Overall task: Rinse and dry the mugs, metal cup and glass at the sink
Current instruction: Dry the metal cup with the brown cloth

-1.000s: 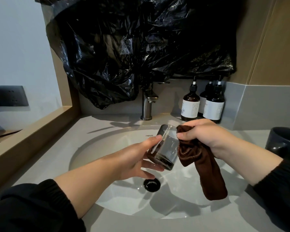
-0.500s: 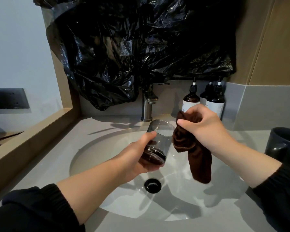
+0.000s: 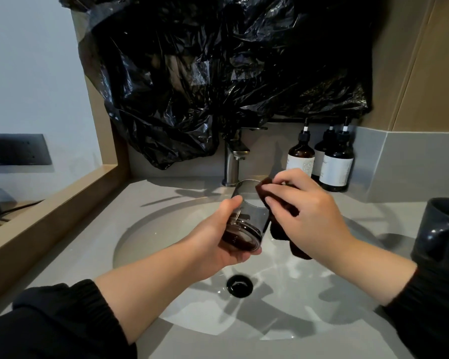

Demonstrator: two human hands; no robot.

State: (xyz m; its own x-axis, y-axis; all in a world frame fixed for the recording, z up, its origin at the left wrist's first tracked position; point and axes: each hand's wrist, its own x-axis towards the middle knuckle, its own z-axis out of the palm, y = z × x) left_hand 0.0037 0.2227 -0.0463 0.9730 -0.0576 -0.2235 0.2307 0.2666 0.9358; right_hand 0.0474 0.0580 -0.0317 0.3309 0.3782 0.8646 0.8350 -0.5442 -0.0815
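Observation:
Over the white sink basin (image 3: 145,244), my left hand (image 3: 213,244) grips a smoky clear glass (image 3: 249,216) by its thick base, tilted with its mouth pointing away toward the faucet. My right hand (image 3: 309,216) holds a dark brown cloth (image 3: 277,229) bunched against the glass's right side and rim; most of the cloth is hidden under that hand, and a short end hangs below. A dark mug (image 3: 441,229) stands on the counter at the right edge, handle facing left.
A brushed metal faucet (image 3: 232,161) stands behind the basin, with no water running. Three dark pump bottles (image 3: 329,161) sit at the back right. A black plastic sheet (image 3: 218,73) covers the wall above. The black drain (image 3: 240,285) lies below my hands. A wooden ledge (image 3: 49,216) borders the left.
Both hands have risen toward the faucet. The cloth, which hung long from my right hand, is now gathered up and pressed against the glass's rim and side.

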